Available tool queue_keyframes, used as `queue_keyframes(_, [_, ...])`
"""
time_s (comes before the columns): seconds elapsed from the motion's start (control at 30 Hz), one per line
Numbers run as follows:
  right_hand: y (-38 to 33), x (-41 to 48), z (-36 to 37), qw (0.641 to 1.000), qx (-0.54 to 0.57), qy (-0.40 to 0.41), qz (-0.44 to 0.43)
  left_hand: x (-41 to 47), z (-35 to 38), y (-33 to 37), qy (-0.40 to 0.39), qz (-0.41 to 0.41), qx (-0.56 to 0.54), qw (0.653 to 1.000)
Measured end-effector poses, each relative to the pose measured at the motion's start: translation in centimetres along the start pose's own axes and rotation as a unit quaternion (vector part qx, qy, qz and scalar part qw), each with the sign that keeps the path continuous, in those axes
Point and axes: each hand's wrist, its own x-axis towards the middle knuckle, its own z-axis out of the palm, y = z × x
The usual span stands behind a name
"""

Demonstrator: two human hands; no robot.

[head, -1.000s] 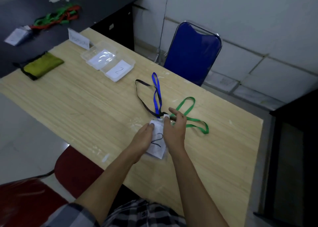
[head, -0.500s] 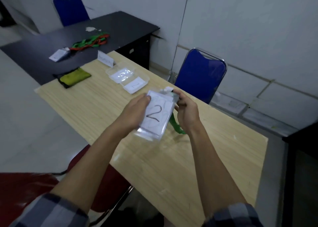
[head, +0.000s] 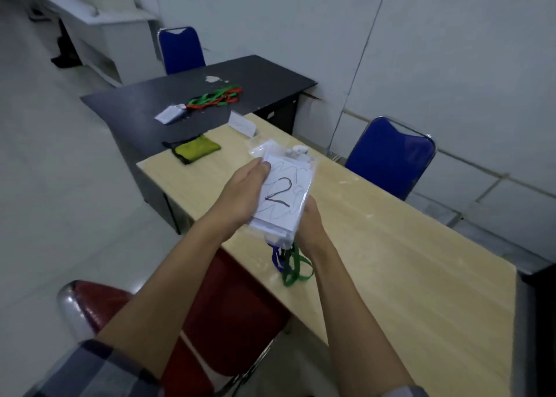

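Up off the counter (head: 391, 246) where it lay a second ago, the stack of badge holders (head: 282, 198) sits pinched in a two-handed grip, left hand (head: 240, 198) and right hand (head: 311, 226) at its edges, lanyards (head: 290, 264) dangling below, seemingly gathered for carrying off.

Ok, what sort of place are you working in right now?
Probably a plain office or meeting room: a wooden table and a black desk stand by a white wall, with blue padded chairs beside them. The left hand and right hand hold numbered badge holders with lanyards.
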Motion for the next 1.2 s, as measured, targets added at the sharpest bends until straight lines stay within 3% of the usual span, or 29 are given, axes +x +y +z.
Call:
queue_keyframes(0.17, [0.6, -1.0, 10.6, 0.996, 0.071, 0.017, 0.06, -2.2, -9.5, -3.0, 0.015, -0.025, 0.006, 1.0])
queue_keyframes(0.3, [1.8, -0.5, 18.1, 0.964, 0.204, 0.017, 0.17, -3.0, -17.0, -5.9, 0.03, -0.082, 0.009, 0.996])
queue_keyframes(0.4, [2.7, 0.6, 22.6, 0.946, 0.251, 0.006, 0.207, -2.8, -22.2, -8.0, 0.049, -0.11, 0.0, 0.993])
queue_keyframes(0.77, [4.8, 9.9, 37.1, 0.933, 0.269, 0.01, 0.237, 3.5, -35.6, -12.6, 0.088, -0.194, -0.013, 0.977])
queue_keyframes(1.2, [3.5, 27.0, 48.4, 0.922, 0.269, 0.119, 0.251, 19.8, -48.3, -12.6, 0.002, -0.198, -0.015, 0.98])
